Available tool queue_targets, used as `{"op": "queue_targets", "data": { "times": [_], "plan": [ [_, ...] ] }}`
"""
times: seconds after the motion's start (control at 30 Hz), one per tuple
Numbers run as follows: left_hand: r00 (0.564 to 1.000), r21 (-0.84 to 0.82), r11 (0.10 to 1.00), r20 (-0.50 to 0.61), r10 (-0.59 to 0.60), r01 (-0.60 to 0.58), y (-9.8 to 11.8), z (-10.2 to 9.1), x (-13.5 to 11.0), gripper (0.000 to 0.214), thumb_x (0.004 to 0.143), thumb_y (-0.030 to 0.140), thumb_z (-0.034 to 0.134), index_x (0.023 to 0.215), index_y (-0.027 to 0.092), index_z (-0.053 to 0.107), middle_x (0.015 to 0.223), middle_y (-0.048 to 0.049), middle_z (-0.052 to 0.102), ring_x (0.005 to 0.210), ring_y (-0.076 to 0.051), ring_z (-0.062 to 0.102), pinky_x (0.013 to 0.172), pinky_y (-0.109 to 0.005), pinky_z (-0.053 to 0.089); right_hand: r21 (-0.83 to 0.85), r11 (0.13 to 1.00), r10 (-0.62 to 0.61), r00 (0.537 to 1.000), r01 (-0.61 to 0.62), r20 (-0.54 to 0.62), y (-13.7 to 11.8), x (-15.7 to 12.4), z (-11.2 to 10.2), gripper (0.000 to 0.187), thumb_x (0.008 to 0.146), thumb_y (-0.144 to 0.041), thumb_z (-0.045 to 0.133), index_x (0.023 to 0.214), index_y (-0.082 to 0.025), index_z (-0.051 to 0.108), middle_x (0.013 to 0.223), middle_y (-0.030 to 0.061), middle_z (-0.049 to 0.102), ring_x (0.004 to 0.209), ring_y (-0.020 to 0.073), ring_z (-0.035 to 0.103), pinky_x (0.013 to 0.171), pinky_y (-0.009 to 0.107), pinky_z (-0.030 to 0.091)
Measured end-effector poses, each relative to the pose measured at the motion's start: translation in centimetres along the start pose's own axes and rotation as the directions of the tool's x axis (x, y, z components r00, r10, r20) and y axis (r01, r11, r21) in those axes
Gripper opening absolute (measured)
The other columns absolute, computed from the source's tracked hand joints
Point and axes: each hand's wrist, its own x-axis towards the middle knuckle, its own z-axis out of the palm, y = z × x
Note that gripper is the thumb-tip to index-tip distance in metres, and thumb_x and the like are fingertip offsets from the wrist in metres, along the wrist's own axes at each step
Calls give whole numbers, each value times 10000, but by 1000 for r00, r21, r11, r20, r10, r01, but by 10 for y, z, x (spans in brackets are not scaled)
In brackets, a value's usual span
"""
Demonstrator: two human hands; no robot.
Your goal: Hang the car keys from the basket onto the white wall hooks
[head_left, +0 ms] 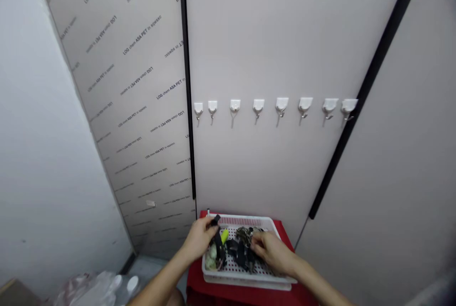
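A white plastic basket [245, 276] with slotted sides and a perforated bottom stands low in front of me. My left hand [200, 240] is closed at its left side, fingers pinching a black strap [220, 244] that hangs down into the basket. Beside the strap lie a bright yellow-green object [224, 236] and a pale green bundle [211, 258]. On the right, my right hand [272, 251] reaches inside with bent fingers closed at a tangle of small metal pieces [244, 235]; its exact grip is partly hidden. Black straps [242, 253] lie in a heap between the hands.
A red cloth [199, 287] covers the stand under the basket. Several white hooks [257, 106] hang in a row on the pale panel above. Black vertical strips [187, 82] edge that panel. Clear plastic bags [89, 289] and bottles with white caps [133, 283] sit at lower left.
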Motion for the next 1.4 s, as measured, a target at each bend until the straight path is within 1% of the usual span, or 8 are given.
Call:
{"op": "queue_targets", "data": {
  "times": [0.1, 0.23, 0.3, 0.43, 0.63, 1.03, 1.27, 1.4],
  "plan": [
    [998, -47, 998, 57, -40, 43, -3, -1, -1, 164, 564, 166, 462, 712, 116, 513, 668, -1, 537, 655, -112, 469, 590, -200, 349, 13, 1000, -10, 999, 10, 30, -2, 4, -5, 142, 614, -205, 395, 503, -143, 458, 455, -38, 401, 449, 59, 328, 431, 177, 226],
    [990, -248, 969, -138, -30, -5, 37, -13, 18, 219, 544, 218, 509, 739, 123, 482, 711, -22, 525, 657, -95, 471, 569, -182, 344, 302, 953, 25, 991, 15, -128, -29, 22, -44, 345, 672, -400, 344, 449, -144, 405, 398, -42, 352, 389, 56, 314, 413, 191, 235],
    [984, -358, 933, -171, -43, -21, 71, -20, 32, 240, 589, 368, 458, 631, 132, 468, 617, -10, 509, 553, -81, 458, 472, -173, 314, 588, 805, 59, 977, 76, -207, -52, 32, -71, 433, 684, -486, 265, 424, -154, 365, 367, -46, 330, 348, 54, 310, 392, 194, 240],
    [995, -623, 781, 99, 18, 48, 131, -22, 51, 507, 628, 589, 190, 427, 148, 337, 349, 29, 366, 314, -47, 320, 349, -166, 191, 916, 347, -12, 977, 203, -212, -95, 41, -113, 523, 670, -575, 140, 369, -162, 249, 322, -65, 245, 273, 36, 204, 331, 180, 182],
    [967, -657, 752, 224, 122, 57, 156, -8, 53, 562, 631, 613, 128, 366, 145, 290, 272, 35, 288, 252, -26, 207, 330, -168, 107, 962, 212, -54, 985, 171, -163, -107, 39, -118, 557, 654, -600, 160, 334, -154, 253, 282, -61, 237, 244, 26, 167, 310, 169, 130],
    [972, -558, 829, 213, 97, 40, 137, -12, 45, 554, 615, 629, 116, 376, 155, 276, 276, 44, 276, 259, -28, 215, 339, -181, 117, 930, 349, -30, 994, 111, -107, -110, 43, -102, 549, 656, -600, 130, 347, -159, 236, 288, -69, 228, 246, 20, 154, 314, 172, 123],
    [995, -240, 967, 80, -67, 84, 57, -15, 22, 351, 619, 467, 372, 501, 138, 406, 414, 41, 412, 373, -51, 359, 405, -179, 252, 456, 890, 19, 997, 15, -71, -74, 43, -30, 321, 642, -403, 393, 438, -155, 388, 361, -59, 323, 338, 47, 282, 373, 185, 226],
    [999, 26, 999, -26, -28, 28, 4, -16, -2, 187, 610, 301, 426, 537, 131, 445, 481, 34, 435, 476, -69, 393, 482, -186, 295, 64, 990, -118, 984, 127, -130, -51, 35, 9, 193, 580, -201, 455, 752, -163, 535, 694, 17, 531, 646, 116, 454, 605, 229, 330]
  ]
}}
